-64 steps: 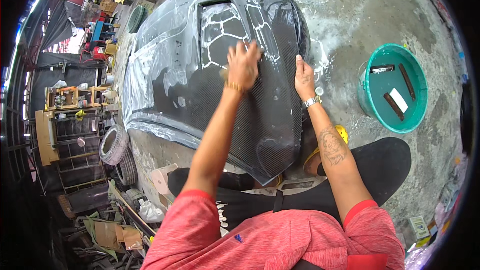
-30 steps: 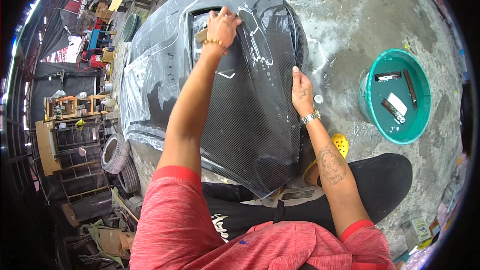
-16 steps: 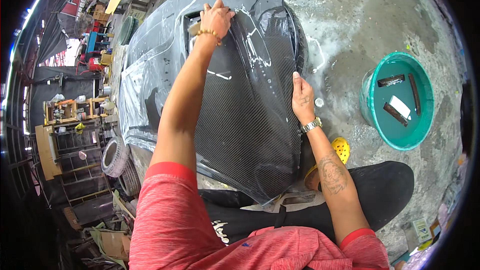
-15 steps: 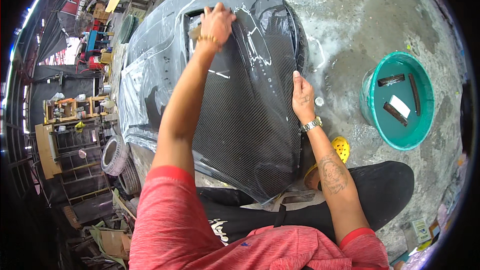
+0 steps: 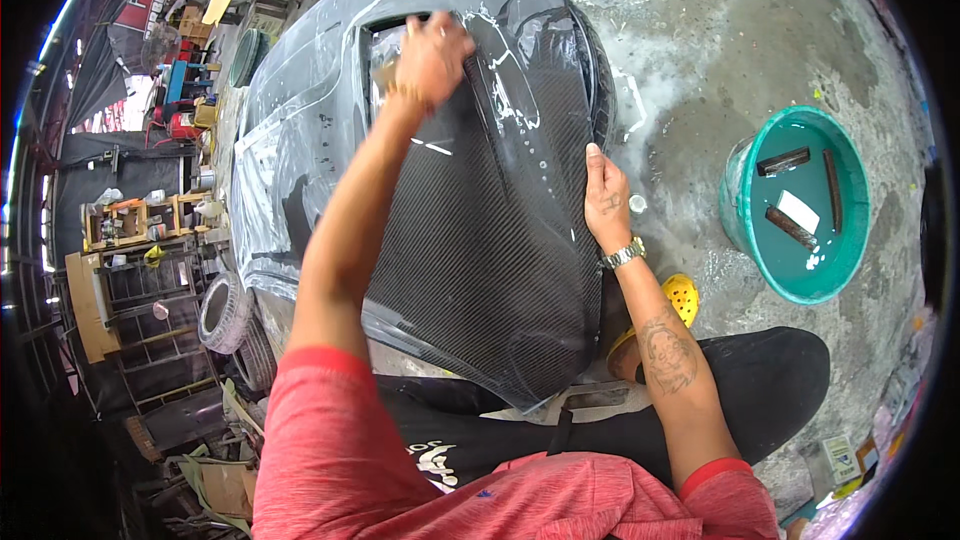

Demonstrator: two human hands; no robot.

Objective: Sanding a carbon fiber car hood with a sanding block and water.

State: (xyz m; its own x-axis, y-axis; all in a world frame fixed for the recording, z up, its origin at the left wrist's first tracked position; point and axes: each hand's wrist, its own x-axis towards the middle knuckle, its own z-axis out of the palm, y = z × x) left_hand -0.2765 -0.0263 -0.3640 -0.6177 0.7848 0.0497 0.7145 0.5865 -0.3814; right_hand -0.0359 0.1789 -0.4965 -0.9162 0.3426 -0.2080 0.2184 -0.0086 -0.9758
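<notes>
A large dark car hood [image 5: 470, 260] with a carbon-fibre weave lies in front of me, its surface wet and shiny in places. My left hand [image 5: 432, 62], slightly blurred, presses down beside the rectangular vent opening [image 5: 388, 65] near the hood's far part. Its fingers are curled, and whatever is under them is hidden. On the hood's right edge my right hand [image 5: 606, 195] is closed, thumb on top and fingers out of sight beneath. Whitish wet streaks run over the grey left side of the hood.
To the right on the stained concrete stands a teal basin [image 5: 735, 200] of water holding several dark strips and a white block. A yellow clog [image 5: 682, 298] is by my right forearm. Tires [image 5: 224, 312] and a cluttered rack [image 5: 130, 223] line the left side.
My left hand has shifted slightly toward me along the vent's edge, its elbow moving left. My right hand keeps its hold on the hood's edge.
</notes>
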